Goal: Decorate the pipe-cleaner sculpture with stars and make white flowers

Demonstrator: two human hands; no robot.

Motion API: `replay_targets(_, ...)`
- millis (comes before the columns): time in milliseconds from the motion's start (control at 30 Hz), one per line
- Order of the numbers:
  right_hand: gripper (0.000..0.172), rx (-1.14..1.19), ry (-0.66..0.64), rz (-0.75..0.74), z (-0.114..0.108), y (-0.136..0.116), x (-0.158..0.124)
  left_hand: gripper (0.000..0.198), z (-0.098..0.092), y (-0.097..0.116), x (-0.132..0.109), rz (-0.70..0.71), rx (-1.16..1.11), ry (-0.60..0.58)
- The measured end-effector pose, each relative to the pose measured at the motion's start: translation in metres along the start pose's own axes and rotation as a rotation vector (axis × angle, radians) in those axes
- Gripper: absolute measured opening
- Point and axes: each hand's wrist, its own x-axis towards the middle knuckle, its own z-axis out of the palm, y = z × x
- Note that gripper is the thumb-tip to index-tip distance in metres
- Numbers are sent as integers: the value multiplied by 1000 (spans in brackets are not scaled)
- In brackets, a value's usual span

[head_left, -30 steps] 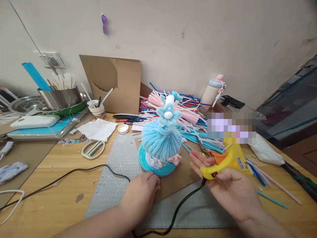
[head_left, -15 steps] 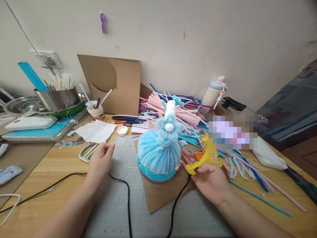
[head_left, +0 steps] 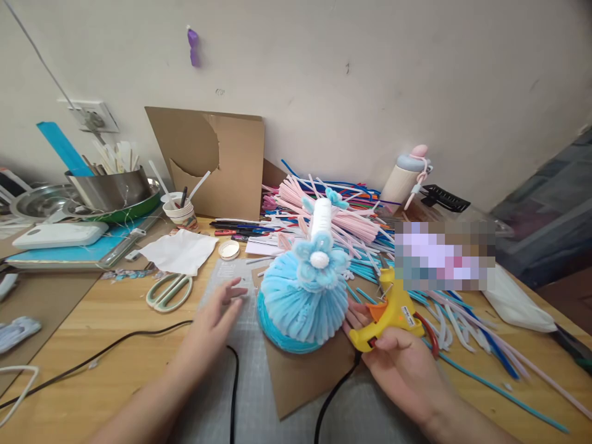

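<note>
A light blue pipe-cleaner figure [head_left: 303, 296] with a fluffy skirt, a blue flower and a white tube on top stands on a piece of cardboard [head_left: 305, 370] on the grey cutting mat [head_left: 217, 394]. My right hand [head_left: 398, 357] grips a yellow glue gun [head_left: 386, 311] just right of the figure, its nozzle pointing away and its black cord [head_left: 330, 401] trailing toward me. My left hand [head_left: 213, 324] hovers over the mat left of the figure, fingers stretched out toward it and holding nothing.
A heap of pink, blue and white pipe cleaners [head_left: 361, 234] lies behind and right of the figure. Green-handled scissors [head_left: 169, 290], a white tissue [head_left: 178, 250], a paper cup [head_left: 180, 209], a metal pan [head_left: 111, 188] and leaning cardboard [head_left: 213, 157] are at left and back. A bottle [head_left: 407, 176] stands by the wall.
My left hand left the figure's base, swung left toward the scissors, then came back toward the figure with fingers extended. My right hand brought the glue gun in close beside the skirt.
</note>
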Motion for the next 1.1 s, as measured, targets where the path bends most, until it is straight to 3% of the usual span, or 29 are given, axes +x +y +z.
replay_targets(67,40,-9,-19,13,0,2,-3,57,10,4,-15,45,69,-124)
replay_targets(133,42,-29,-26,28,3,2,-5,62,18,7,-27,60,189,-178)
replay_targets(267,49,-64,-14,37,12,1,-7,65,26,4,-37,105,435,-176)
replay_targets(467,48,-69,-27,39,11,-2,-3,64,26,4,-33,127,571,-135)
replay_targets(767,40,-138,-20,4,18,-5,-1,57,22,15,-35,89,505,-132)
replay_targets(1100,41,-82,18,-114,5,-5,6,50,23,15,-33,63,307,-124)
